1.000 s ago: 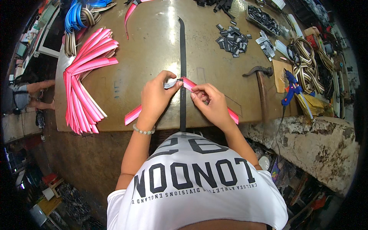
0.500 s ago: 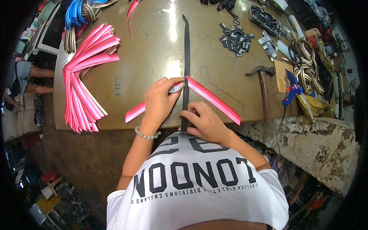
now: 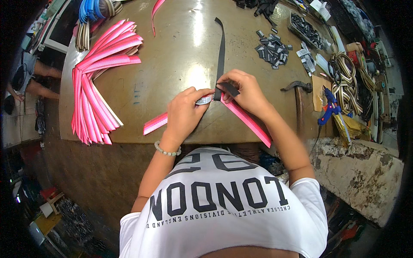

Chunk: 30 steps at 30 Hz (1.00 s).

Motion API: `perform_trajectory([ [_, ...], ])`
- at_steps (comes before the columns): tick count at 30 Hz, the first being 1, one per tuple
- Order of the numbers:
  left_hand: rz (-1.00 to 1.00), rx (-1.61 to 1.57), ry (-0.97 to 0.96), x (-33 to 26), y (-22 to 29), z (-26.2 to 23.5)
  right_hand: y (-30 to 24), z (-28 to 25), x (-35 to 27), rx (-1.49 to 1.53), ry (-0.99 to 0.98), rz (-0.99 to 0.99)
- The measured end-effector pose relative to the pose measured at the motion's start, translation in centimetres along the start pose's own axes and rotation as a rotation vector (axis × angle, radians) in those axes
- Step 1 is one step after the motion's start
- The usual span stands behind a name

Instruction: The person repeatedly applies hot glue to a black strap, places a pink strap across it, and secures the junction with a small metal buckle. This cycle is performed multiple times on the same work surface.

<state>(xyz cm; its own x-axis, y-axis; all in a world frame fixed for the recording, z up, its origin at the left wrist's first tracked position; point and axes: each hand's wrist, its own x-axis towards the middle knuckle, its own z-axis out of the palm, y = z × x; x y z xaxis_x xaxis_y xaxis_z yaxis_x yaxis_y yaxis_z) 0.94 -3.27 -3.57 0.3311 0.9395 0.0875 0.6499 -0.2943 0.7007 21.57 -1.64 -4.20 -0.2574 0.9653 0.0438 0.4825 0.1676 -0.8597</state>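
A folded pink webbing strap lies in a V on the brown table, its fold between my hands. My left hand pinches the strap at the fold, where a small silver-white label shows. My right hand presses the near end of a long black strap over the pink strap's fold. The black strap runs away from me across the table. The pink strap's left end sticks out past my left wrist.
A fanned pile of pink straps lies at the table's left. Several small black buckles, a hammer, a blue glue gun and coiled cords sit at the right. Another person's arm shows at far left.
My right hand has moved up from the table's near edge to the fold, and the black strap's near end is now folded over the pink strap.
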Motion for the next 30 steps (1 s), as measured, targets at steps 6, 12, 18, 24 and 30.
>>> perform_trajectory([
  [6,-0.004,-0.009,-0.001,0.2,0.1,-0.2,-0.1,0.0,-0.2,0.068,0.004,0.054],
  [12,-0.008,0.017,0.046,0.5,0.9,0.4,-0.6,0.0,0.4,-0.019,-0.009,0.082],
  [18,0.059,0.260,0.023,-0.1,1.6,0.9,-2.3,-1.2,1.8,-0.343,0.058,0.276],
  [24,0.167,0.112,0.159,-0.3,0.5,1.2,-2.9,2.0,-4.2,-0.324,0.227,-0.229],
  [30,0.126,0.056,0.097,-0.8,-0.4,1.1,-1.0,3.6,-6.7,-0.501,0.157,-0.277],
])
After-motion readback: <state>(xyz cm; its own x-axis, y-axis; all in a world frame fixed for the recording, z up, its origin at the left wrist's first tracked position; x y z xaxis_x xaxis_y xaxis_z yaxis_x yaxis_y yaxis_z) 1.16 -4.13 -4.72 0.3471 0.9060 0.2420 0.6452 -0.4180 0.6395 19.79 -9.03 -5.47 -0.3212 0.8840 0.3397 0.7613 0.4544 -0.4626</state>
